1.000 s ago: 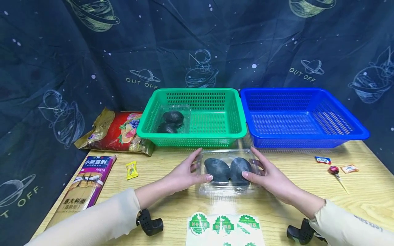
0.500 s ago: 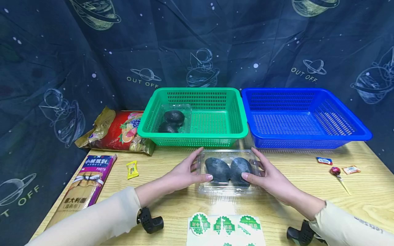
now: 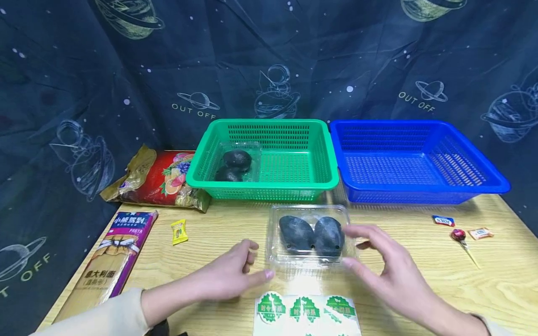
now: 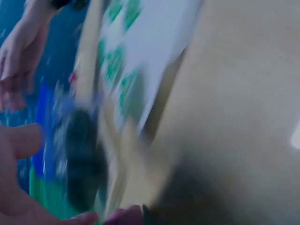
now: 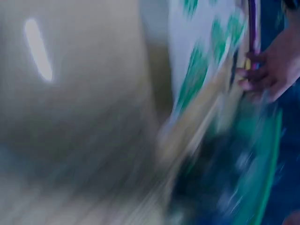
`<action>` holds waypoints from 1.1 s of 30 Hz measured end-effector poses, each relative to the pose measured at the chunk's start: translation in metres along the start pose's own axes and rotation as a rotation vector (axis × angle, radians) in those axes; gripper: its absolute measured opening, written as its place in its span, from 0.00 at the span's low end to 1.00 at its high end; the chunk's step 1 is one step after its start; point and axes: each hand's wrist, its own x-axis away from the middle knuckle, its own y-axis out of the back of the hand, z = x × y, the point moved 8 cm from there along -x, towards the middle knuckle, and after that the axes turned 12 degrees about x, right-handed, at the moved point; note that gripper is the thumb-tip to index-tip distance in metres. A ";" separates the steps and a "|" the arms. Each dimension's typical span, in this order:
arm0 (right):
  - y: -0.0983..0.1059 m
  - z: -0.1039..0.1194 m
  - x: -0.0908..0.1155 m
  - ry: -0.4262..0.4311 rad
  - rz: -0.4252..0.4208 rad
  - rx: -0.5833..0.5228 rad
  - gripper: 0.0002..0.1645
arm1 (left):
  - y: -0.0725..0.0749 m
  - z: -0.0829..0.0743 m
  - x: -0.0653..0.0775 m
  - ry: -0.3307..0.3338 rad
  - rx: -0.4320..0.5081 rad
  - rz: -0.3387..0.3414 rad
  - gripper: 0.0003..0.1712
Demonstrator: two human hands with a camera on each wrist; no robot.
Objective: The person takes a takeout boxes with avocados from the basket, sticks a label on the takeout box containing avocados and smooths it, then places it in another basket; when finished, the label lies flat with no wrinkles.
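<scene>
On the table in front of the baskets sits a lidded clear plastic clamshell box with two dark, avocado-like fruits inside. My left hand is off the box, to its lower left, fingers loosely bent and holding nothing. At the box's right end my right hand has thumb and fingers spread apart, fingertips close by the edge. A white sheet of round green stickers lies between the hands, nearer to me. Both wrist views are blurred; the left one shows the stickers and the dark fruits.
A green basket holds another clear box of dark fruits; a blue basket adjoins it. At left lie a red bag, a pasta pack and a yellow candy. A lollipop and two small candies lie right.
Both hands have let go of the clamshell box. The left hand has drawn back toward the lower left, the right hand slightly right and nearer. The box stays in place.
</scene>
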 end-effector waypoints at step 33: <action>-0.104 0.028 0.044 0.332 0.602 0.323 0.37 | -0.057 0.031 0.021 0.102 0.614 0.161 0.23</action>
